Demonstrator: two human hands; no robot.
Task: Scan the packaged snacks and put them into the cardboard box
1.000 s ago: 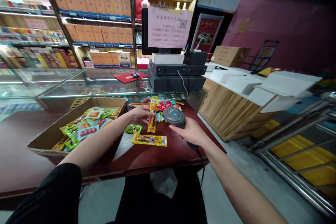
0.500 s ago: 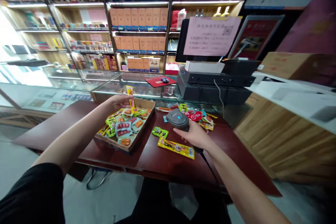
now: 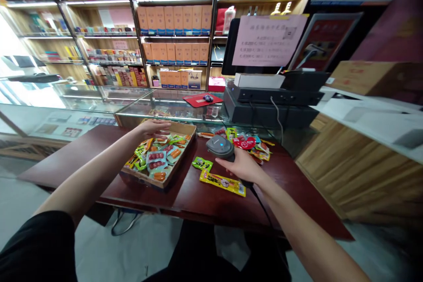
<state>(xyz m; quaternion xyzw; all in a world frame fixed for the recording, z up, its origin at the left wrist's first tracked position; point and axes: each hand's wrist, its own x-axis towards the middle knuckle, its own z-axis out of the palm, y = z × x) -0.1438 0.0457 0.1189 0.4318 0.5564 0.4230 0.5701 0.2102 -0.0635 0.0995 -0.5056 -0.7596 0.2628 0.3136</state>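
My right hand (image 3: 245, 166) grips a dark grey barcode scanner (image 3: 220, 146), its blue light lit and its cable trailing down to the right. My left hand (image 3: 155, 128) hovers over the back of a shallow cardboard box (image 3: 191, 139), fingers stretched out and holding nothing I can see. Inside the box lie several snack packets, among them a clear pack of reddish sausages (image 3: 156, 160). A green snack packet (image 3: 202, 164) and a long yellow snack packet (image 3: 223, 183) lie on the table below the scanner. Behind it is a pile of mixed snack packets (image 3: 246, 142).
The dark red table (image 3: 185, 200) meets a glass counter (image 3: 132, 108) bearing a red mouse pad (image 3: 194, 100) and mouse. A monitor with a pink notice (image 3: 269, 42) stands above a black cash drawer (image 3: 267, 112). Wooden cabinet on the right (image 3: 343, 176); stocked shelves behind.
The yellow packet that my left hand held upright over the box has left its fingers, which are now stretched out. My right hand and the scanner have barely moved.
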